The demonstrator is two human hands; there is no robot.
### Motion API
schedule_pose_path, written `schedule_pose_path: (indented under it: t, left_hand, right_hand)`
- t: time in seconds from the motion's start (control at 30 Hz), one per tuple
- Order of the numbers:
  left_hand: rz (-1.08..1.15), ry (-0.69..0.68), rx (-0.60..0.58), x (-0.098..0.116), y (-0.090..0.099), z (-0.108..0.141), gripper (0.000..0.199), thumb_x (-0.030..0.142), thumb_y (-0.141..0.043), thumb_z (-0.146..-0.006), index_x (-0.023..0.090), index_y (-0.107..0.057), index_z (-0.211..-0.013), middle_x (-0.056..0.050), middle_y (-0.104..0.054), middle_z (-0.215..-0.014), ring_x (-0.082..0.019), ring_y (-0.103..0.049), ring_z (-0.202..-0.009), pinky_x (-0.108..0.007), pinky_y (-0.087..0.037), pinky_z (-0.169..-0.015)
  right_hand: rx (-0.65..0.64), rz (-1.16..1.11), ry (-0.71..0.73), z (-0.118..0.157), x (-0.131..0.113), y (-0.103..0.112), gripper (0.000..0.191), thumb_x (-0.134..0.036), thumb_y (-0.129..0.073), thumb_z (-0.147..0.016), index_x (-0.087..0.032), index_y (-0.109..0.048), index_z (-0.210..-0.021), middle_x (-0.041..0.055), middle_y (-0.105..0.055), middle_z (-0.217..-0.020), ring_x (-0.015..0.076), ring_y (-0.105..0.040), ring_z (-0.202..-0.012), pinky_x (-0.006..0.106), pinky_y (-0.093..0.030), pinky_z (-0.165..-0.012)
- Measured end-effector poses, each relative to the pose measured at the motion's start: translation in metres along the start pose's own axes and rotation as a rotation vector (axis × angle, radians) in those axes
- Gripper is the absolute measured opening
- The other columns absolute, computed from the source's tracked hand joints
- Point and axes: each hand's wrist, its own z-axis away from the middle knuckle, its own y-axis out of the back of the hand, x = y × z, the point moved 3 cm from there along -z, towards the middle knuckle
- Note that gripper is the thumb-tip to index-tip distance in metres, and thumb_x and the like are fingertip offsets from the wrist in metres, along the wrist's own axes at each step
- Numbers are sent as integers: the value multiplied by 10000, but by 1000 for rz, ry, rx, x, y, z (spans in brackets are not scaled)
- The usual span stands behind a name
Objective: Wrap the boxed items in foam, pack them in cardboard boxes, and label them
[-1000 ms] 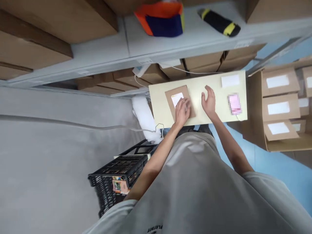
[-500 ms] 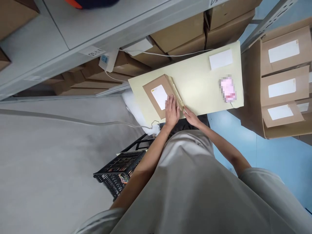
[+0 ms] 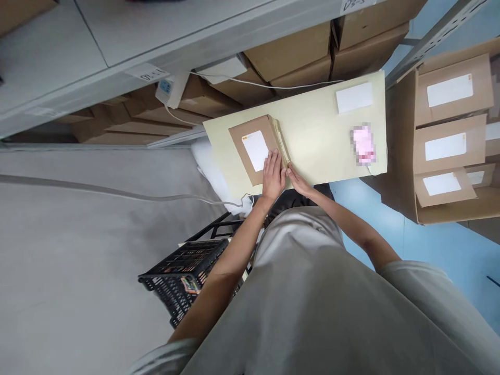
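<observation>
The left hand (image 3: 274, 176) lies flat on a box (image 3: 269, 141) on the table (image 3: 322, 135), the right (image 3: 299, 183) straight-fingered at its edge, neither grasping. Edge-pressing appears in hand; the next move likely calls for steadiness.

The left hand (image 3: 274, 174) is resting on a cardboard box (image 3: 255, 148) on the table (image 3: 320, 135), the right hand (image 3: 298, 182) touching its side.

A pale yellow table (image 3: 320, 140) stands aslant, its right end tipped toward 2 o'clock; from its middle, a brown parcel (image 3: 265, 134) lies flat at 8 o'clock, white paper (image 3: 354, 97) at 2, and a pink item (image 3: 363, 143) at 3, blurred, perhaps a phone; past the table's far edge, toward 11 o'clock, boxes (image 3: 292, 54) fill a lower shelf (image 3: 175, 136).
</observation>
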Motion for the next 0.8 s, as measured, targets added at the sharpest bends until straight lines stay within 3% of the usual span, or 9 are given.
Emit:
schedule_pose_path:
  t: [0.6,0.7,0.8]
  left_hand:
    - [9,-43,-13,2,6,-8,691,571,-353,-1173,167,-502,-1713,-172,-434,-1842,-312,-278,-1786,-577,-194,-1482]
    - [-9,-63,-12,3,7,-6,661,525,-377,-1172,160,-502,-1709,-184,-436,-1839,-320,-299,-1779,-583,-213,-1474]
    - [-41,-77,-1,8,14,-7,619,473,-443,-1151,154,-548,-1670,-201,-474,-1811,-346,-363,-1748,-580,-268,-1452]
  right_hand:
    - [83,93,22,7,-11,8,1073,-921,-139,-1071,-175,-417,-1790,77,-390,-1884,193,-274,-1792,387,-155,-1482]
    - [97,49,24,7,-14,9,961,-859,-245,-1110,-185,-488,-1750,64,-436,-1862,200,-288,-1787,381,-144,-1482]
    - [156,-97,-57,11,-15,14,720,-676,-377,-1170,-188,-624,-1639,79,-542,-1795,230,-390,-1744,388,-194,-1473]
